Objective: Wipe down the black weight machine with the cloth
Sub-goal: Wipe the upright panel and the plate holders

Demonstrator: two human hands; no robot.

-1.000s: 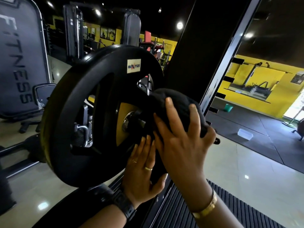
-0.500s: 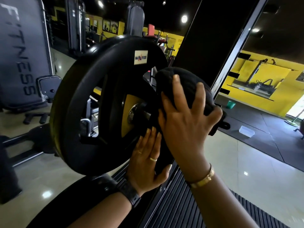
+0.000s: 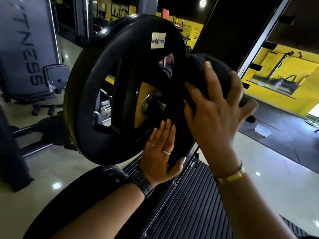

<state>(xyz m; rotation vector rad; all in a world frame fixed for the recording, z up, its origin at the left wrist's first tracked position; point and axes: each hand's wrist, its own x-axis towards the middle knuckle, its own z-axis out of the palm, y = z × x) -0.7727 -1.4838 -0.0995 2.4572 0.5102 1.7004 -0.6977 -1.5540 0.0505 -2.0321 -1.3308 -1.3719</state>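
A large black weight plate with a MAXITIZE sticker and a yellow hub patch hangs on the black weight machine, mounted on a chrome peg. My right hand grips a bunched black cloth and holds it against the plate's right rim, beside the machine's black upright. My left hand lies flat with straight fingers on the lower right of the plate and frame, below the hub. The cloth's far side is hidden by my right hand.
A ribbed black foot platform slopes below my arms. A grey machine shroud lettered FITNESS and a small seat stand at the left. Glossy tiles, a dark floor mat with a clear tub, and yellow walls lie to the right.
My right hand has carried the cloth up and to the right along the plate's rim. The left hand has kept its place on the lower plate. The view has moved closer.
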